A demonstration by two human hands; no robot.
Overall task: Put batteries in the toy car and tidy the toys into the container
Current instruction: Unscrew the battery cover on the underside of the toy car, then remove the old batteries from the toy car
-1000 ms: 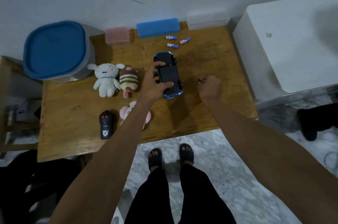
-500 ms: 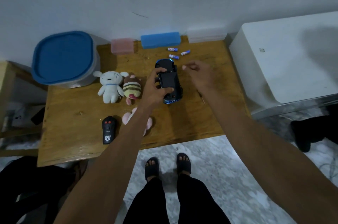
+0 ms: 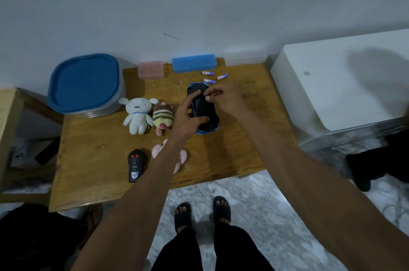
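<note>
We see the toy car (image 3: 204, 111) lying underside up on the wooden table (image 3: 99, 138), a little past the table's centre toward one o'clock. The left hand (image 3: 187, 116) grips it from the nine o'clock side: the thumb curls across the lower part of the black underside and the fingers wrap its left edge, with one fingertip up near the nose. The right hand (image 3: 225, 99) comes in from three o'clock and sits over the upper half of the car, its fingers bent and drawn close together, fingertips touching the underside; we cannot tell whether they pinch anything there.

Three small batteries (image 3: 213, 76) lie loose at twelve o'clock from the car, just beyond its nose and apart from both hands. The container (image 3: 86, 86), grey with a blue lid closed on it, stands at the table's ten o'clock corner.

At nine o'clock from the car lie a white plush (image 3: 136, 116) and, touching it, a striped plush (image 3: 162, 117). At seven o'clock a pink plush (image 3: 182, 156) shows partly under the left forearm, with a black remote control (image 3: 135, 165) just beside it. Along the wall edge sit a pink box (image 3: 151, 70), a blue box (image 3: 194, 62) and a clear box (image 3: 244, 60).
</note>
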